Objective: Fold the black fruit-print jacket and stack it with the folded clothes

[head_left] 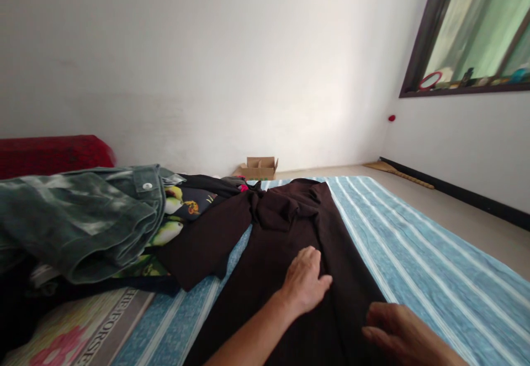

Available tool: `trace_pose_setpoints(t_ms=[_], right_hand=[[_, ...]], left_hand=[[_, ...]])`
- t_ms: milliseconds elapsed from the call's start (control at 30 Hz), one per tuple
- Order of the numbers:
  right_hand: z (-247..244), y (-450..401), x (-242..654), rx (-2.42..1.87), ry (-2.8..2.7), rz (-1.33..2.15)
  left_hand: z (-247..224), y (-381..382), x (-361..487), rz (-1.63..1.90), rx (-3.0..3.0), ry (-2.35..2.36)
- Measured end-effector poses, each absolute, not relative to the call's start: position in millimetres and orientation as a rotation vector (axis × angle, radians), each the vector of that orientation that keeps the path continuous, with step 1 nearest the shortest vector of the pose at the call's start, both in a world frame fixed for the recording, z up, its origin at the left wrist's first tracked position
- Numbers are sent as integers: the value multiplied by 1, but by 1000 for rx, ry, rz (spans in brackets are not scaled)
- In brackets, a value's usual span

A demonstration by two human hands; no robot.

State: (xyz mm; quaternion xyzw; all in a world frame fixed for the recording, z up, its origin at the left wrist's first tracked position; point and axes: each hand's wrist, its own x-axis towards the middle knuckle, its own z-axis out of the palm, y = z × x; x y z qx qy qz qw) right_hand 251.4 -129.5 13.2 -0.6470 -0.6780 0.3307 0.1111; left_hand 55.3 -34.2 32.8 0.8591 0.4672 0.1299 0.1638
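A dark brown garment (269, 266) lies spread over the bed, bunched at its far end, with a sleeve-like part stretching to the left. My left hand (305, 279) rests on its middle, palm down, fingers together and thumb apart. Near the garment's right edge is my right hand (393, 327). Its fingers are curled toward the thumb on the dark cloth, and the fold between them is partly hidden.
A heap with grey-green denim (83, 211) and a patterned dark cloth (182, 206) lies to the left. Beneath is a blue striped sheet (397, 233). Behind stand a red bundle (53, 153) and a cardboard box (260, 167). A window (476, 29) is at the right.
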Motion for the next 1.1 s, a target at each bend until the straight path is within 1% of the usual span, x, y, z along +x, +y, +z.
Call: trace_pose_setpoints(t_ms=[100,200,300,433,567,733,900,1100], right_hand=[[37,-90,237,-1861,-2011,880],[50,-37,221,-1845,-2021,694],[49,20,208,-1918,-1915,511],[29,79,197,-2005,-1726,315],[-7,114,191,-1945,-1723,202],[-46,127,188,-1868,-1691,159],[-52,126,190,-1847,-1664,215],[-47,125,190,-1861,-1654,252]], left_hand=[[38,14,49,383,2449,1724],[28,54,53,404,2351,2048],[9,82,59,480,2226,2258],[-12,108,61,625,2164,2407],[-18,124,54,652,2154,2449],[-9,136,42,585,2101,2387],[8,151,13,676,1910,2116],[14,153,-14,812,1789,1969]])
